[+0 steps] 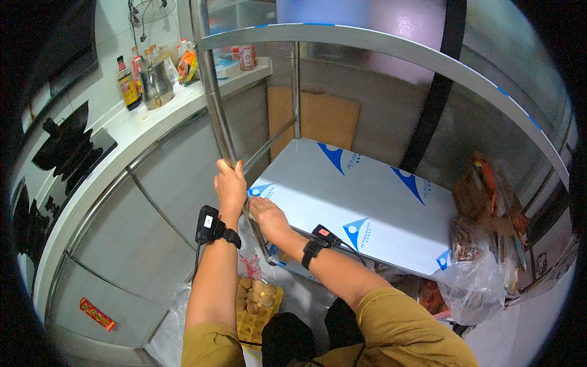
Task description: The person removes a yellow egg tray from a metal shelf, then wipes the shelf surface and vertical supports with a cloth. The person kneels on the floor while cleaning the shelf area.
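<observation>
My left hand (229,187) is wrapped around a tubular metal post (215,98) at the near left corner of a metal rack. Just below and to the right, my right hand (268,216) rests at the corner of the rack's shelf (316,188), its fingertips against the post. Whether those fingers grip anything is hidden. White film with blue printed marks covers the shelf. Higher up, the rack's top frame (367,37) curves across the view, with a rear post (296,91) beneath it.
Bottles (128,85) and a metal pitcher (156,85) stand on the white counter (188,98) at left, beyond a gas stove (78,169). Plastic bags (474,284) crowd the shelf's right end. An egg tray (257,316) holding several round brown items lies by my feet. Cardboard (330,112) leans behind.
</observation>
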### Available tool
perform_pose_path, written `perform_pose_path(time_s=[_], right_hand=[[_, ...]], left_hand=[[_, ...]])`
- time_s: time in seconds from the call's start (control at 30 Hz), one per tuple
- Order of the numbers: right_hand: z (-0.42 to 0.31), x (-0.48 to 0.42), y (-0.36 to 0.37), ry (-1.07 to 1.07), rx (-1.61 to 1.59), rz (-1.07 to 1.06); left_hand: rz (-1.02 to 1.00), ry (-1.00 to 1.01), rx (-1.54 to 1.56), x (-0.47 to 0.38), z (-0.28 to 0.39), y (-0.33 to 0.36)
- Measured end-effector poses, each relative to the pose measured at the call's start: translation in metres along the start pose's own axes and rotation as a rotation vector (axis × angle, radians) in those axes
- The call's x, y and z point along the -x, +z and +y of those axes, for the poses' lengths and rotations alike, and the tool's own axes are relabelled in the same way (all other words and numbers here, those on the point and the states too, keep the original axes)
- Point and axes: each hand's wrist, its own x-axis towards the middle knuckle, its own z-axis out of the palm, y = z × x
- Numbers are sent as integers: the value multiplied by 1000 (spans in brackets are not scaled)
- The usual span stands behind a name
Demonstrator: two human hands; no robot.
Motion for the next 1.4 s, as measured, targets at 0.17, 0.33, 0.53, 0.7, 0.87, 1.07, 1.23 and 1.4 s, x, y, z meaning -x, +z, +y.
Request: perform_pose_path(time_s=[0.17, 0.33, 0.53, 0.7, 0.87, 1.07, 1.23, 1.4], right_hand=[[3, -3, -27, 137, -321, -154], [35, -37, -29, 653, -622, 70], [61, -70, 11, 451, -185, 258], [73, -67, 46, 360, -81, 10], [73, -73, 53, 118, -84, -172], [68, -77, 23, 51, -352, -546], [66, -77, 21, 18, -274, -679], [43, -53, 26, 156, -142, -460]], left_hand=[[-48, -26, -12, -1, 4, -5], [-75, -22, 15, 0, 2, -5], [-84, -34, -4, 0, 5, -7], [-81, -42, -13, 0, 1, -5], [37, 61, 36, 1, -4, 3], [-92, -24, 7, -1, 0, -3], [-81, -33, -7, 2, 4, -7], [-57, -12, -2, 3, 1, -5]])
